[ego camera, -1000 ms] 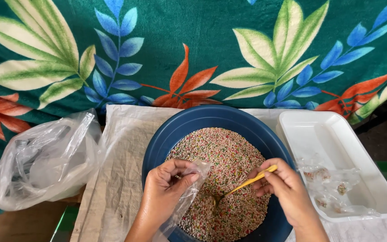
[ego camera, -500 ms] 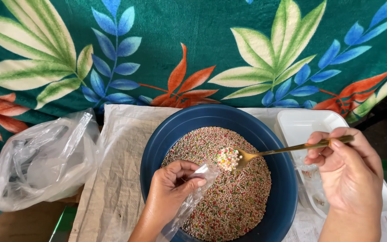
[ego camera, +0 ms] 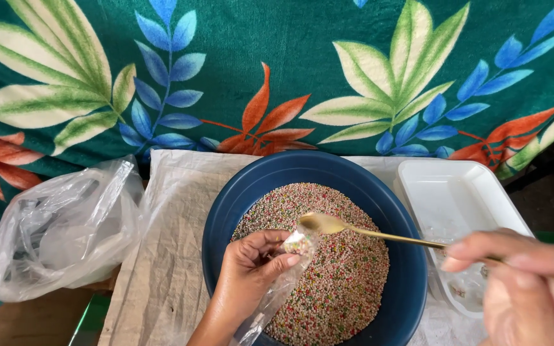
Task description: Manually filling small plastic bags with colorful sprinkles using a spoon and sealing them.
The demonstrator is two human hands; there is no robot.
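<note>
Since half a second ago our spoon [ego camera: 354, 229] has emptied: its bowl no longer carries beads and now rests at the mouth of the small clear bag [ego camera: 283, 282], where a little clump of coloured beads sits. Our left hand [ego camera: 251, 275] pinches that bag's mouth between thumb and fingertips, above the blue bowl [ego camera: 226, 211] of tiny multicoloured beads [ego camera: 347, 282]. Our right hand [ego camera: 520, 282] has dropped low and closes its fingers around the end of the gold handle.

We work over a pale cloth [ego camera: 161, 256] with a white tray [ego camera: 450, 198] just right of the bowl and a crumpled plastic bag [ego camera: 65, 230] to the left. A green fabric printed with big leaves [ego camera: 290, 64] fills the background.

Our right hand is cut off by the frame edge and blurred. We cannot make out the tray's contents under it.
</note>
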